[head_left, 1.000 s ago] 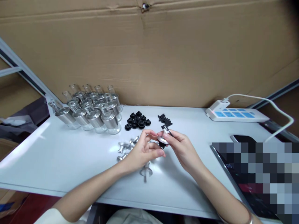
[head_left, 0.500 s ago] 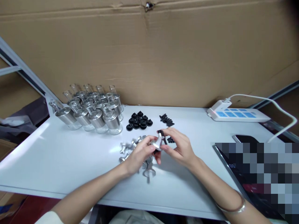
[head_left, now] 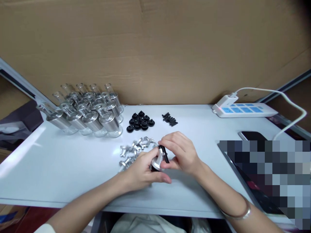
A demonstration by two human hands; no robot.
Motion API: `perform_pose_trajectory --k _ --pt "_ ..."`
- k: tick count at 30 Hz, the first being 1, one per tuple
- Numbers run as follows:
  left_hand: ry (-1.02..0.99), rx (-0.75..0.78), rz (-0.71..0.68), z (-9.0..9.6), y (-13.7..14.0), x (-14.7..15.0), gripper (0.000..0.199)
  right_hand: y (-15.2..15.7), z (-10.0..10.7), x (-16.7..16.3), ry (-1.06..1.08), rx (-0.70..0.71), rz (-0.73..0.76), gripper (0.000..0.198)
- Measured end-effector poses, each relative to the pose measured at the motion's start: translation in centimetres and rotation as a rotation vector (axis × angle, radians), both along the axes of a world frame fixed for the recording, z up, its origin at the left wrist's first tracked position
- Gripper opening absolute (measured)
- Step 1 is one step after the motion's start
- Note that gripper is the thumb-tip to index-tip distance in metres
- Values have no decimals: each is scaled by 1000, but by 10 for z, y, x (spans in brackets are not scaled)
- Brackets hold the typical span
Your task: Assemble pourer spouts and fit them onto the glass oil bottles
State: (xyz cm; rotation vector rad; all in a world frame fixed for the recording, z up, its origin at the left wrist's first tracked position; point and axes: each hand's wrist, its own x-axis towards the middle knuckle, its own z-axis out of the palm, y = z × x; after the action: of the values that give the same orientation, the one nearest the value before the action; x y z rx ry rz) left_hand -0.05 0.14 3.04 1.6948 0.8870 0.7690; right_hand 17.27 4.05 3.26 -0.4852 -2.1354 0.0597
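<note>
A silver metal pour spout (head_left: 157, 162) with a black base is tilted between my two hands. My left hand (head_left: 142, 170) is closed round its flange, thumb and fingers on either side. With fingers and thumb, my right hand (head_left: 182, 152) grips the black lever (head_left: 164, 154) at the spout's upper end. Just behind and left of my left hand lie several loose silver spouts (head_left: 136, 145), partly hidden by it. Farther back there is a heap of black ribbed stoppers (head_left: 141, 121). To their right are several small black levers (head_left: 170, 119).
Several glass bottles with metal bands (head_left: 91, 119) stand in rows at the left back. A white power strip (head_left: 243, 110) with a cable lies at the right back. In front of it are a phone (head_left: 254, 136) and a partly blurred tablet-like device (head_left: 252, 191). Cardboard (head_left: 155, 55) forms the back wall.
Both hands and the spout have come lower and a little left in view. My left hand has turned, its thumb side now higher on the spout. The view has shifted slightly.
</note>
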Motion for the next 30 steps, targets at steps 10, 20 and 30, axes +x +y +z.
perform_pose_trajectory --k 10,20,30 --pt "104 30 -35 -2 -9 8 31 -1 3 0 -142 143 -32 59" --pt "-6 -105 -86 1 -19 14 29 -6 5 3 -140 288 -111 62" --pt "101 -113 -163 8 -16 13 30 -6 1 1 95 -70 26 55"
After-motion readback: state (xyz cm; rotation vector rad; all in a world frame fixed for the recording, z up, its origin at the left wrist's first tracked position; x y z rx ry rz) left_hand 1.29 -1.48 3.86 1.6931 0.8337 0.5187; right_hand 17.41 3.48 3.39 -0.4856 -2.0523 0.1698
